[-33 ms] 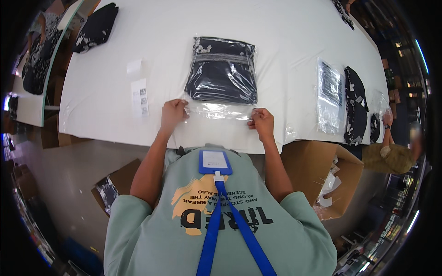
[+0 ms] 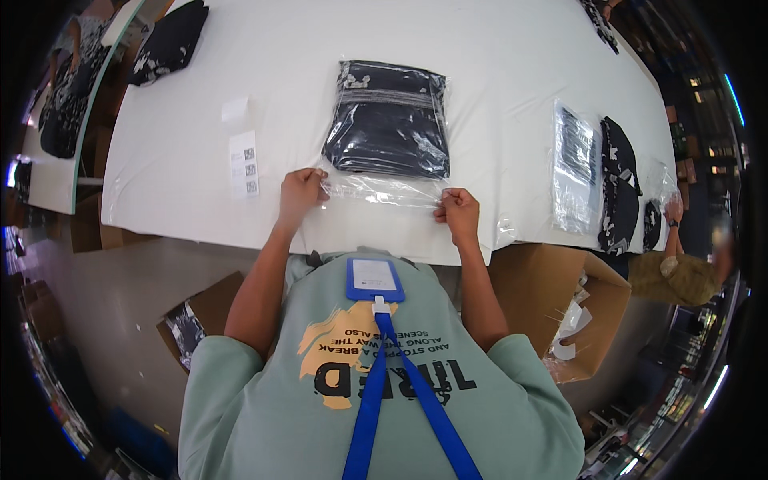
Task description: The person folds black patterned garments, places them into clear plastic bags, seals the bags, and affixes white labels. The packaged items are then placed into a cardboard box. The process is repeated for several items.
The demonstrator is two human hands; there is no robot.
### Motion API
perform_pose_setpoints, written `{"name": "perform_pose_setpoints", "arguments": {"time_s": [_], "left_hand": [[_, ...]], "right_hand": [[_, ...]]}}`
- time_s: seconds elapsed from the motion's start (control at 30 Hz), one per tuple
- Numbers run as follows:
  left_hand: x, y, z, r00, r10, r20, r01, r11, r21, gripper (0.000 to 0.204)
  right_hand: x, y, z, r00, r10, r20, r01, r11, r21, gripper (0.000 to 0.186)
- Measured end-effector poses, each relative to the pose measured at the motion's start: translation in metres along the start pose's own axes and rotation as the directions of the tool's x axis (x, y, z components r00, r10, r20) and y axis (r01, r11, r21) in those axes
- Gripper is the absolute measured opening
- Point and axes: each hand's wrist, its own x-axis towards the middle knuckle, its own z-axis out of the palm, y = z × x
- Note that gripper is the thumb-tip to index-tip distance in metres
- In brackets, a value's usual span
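Little has moved since earlier: left hand point(image 2: 302, 192) and right hand point(image 2: 460, 214) seemingly pinch opposite ends of the clear bag flap point(image 2: 380, 192), holding it spread.

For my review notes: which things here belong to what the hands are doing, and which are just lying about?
In use:
- clear plastic bag, its near end held by the left hand and right hand
- folded dark cloth item inside it

Untouched, seemingly just lying about:
- white label strip
- patterned dark cloth
- open cardboard box
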Motion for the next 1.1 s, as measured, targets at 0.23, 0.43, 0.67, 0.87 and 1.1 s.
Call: {"name": "perform_pose_setpoints", "arguments": {"time_s": [0.23,0.43,0.67,0.87,1.1], "left_hand": [[-0.018,0.0,-0.01,0.993,-0.069,0.092,0.079,0.991,-0.109,0.023],[-0.026,0.002,-0.019,0.962,-0.158,0.221,0.176,0.982,-0.065,0.02],[-0.036,0.001,-0.017,0.929,-0.244,0.277,0.294,0.943,-0.156,0.018],[-0.041,0.001,-0.019,0.917,-0.261,0.302,0.317,0.936,-0.155,0.022],[-0.034,-0.005,-0.026,0.818,-0.379,0.433,0.527,0.796,-0.297,0.026]], "right_hand": [[-0.013,0.006,-0.013,0.99,0.136,-0.033,-0.137,0.99,-0.032,0.016],[-0.032,-0.004,-0.002,0.811,-0.515,-0.277,0.198,0.688,-0.699,0.017],[-0.054,-0.036,0.106,0.799,-0.391,0.456,0.568,0.739,-0.362,0.016],[-0.066,-0.028,0.16,0.742,-0.408,0.532,0.639,0.671,-0.377,0.013],[-0.068,-0.014,0.168,0.695,-0.529,0.487,0.71,0.612,-0.348,0.009]]}}
